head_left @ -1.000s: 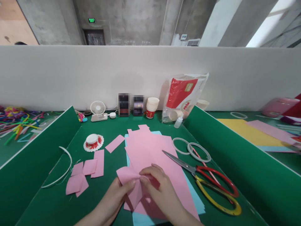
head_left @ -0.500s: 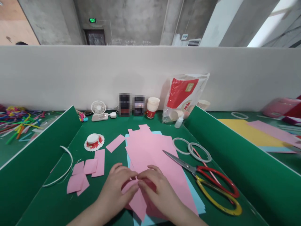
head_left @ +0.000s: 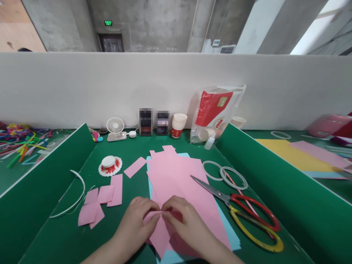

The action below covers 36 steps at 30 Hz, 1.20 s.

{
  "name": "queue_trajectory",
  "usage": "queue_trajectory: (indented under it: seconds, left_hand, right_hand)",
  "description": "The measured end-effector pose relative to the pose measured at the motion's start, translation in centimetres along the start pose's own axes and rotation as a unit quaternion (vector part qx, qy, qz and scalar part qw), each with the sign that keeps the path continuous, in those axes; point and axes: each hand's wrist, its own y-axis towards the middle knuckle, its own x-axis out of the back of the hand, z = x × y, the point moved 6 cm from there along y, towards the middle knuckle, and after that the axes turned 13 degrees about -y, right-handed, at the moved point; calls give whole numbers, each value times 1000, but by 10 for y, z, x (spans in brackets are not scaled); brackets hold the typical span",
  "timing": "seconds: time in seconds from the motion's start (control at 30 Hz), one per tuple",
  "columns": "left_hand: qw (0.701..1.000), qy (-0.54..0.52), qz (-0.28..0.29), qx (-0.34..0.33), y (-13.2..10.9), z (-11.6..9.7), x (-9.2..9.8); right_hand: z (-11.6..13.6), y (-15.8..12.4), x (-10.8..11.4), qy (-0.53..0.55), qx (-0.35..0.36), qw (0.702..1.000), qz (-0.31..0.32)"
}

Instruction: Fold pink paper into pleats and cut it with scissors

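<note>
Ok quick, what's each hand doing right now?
Left hand: closed, pinching a folded pink paper piece.
Right hand: closed, pinching the same pink paper piece.

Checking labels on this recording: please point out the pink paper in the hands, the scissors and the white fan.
Pink paper [head_left: 160, 240], head view: its lower, near flap.
Scissors [head_left: 227, 199], head view: near the pivot.
White fan [head_left: 115, 125], head view: the round grille.

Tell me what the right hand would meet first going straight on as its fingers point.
Apart from the pink paper piece in its grip, probably the left hand: its fingertips face those of the right hand closely; whether they touch is hard to tell.
</note>
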Motion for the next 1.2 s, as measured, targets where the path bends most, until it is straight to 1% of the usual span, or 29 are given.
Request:
queue_trajectory:
  seconds: [0.2,0.37,0.57,0.7,0.87,0.93,1.03,1.2]
  left_hand:
    - [999,-26,-2,29,-1,3,1]
    - [999,-28,0,28,0,3,0]
    - [1000,15,21,4,1,-1,-3]
    - [998,59,30,8,-1,-2,-6]
    - [994,97,43,2,-3,-4,-12]
    - [994,97,43,3,-4,-4,-13]
    - [996,74,32,24,-3,-1,-12]
    - [997,17,31,63,-1,3,-9]
  right_hand:
    - [-1,-1,0,28,-18,999,11]
    - [1,0,1,1,-2,1000,5]
    - [5,0,1,-59,35,998,-3]
    - [7,-1,-2,-75,54,996,-3]
    - [6,-3,-13,-101,44,994,-4]
    - [5,-4,-15,-90,32,995,-9]
    - [5,-3,-13,-48,24,999,-10]
    - [1,-1,-12,76,-25,995,61]
